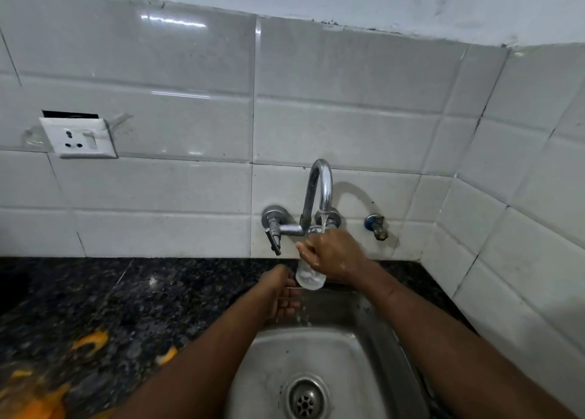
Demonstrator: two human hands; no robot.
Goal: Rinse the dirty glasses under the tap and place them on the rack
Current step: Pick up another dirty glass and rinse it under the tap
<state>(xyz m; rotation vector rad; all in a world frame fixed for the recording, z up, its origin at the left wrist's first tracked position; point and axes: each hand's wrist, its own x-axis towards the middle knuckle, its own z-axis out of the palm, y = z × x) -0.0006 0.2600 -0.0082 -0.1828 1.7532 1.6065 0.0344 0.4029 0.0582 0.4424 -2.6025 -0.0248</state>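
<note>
Gripping one clear glass (311, 276) near its rim, the right hand (332, 254) keeps its fingers curled tight around it, directly under the running tap (319, 190). The left hand (281, 295) sits just below and beside the glass base, fingers loosely spread, holding nothing. Judging by this, rinsing is underway and placing is still to come: no rack shows anywhere. Counted: one glass, one tap with two handles, one sink (332, 355) with one drain (305, 401), one wall socket (79, 138), and orange scraps (91, 342) on the dark tabletop (110, 292).
</note>
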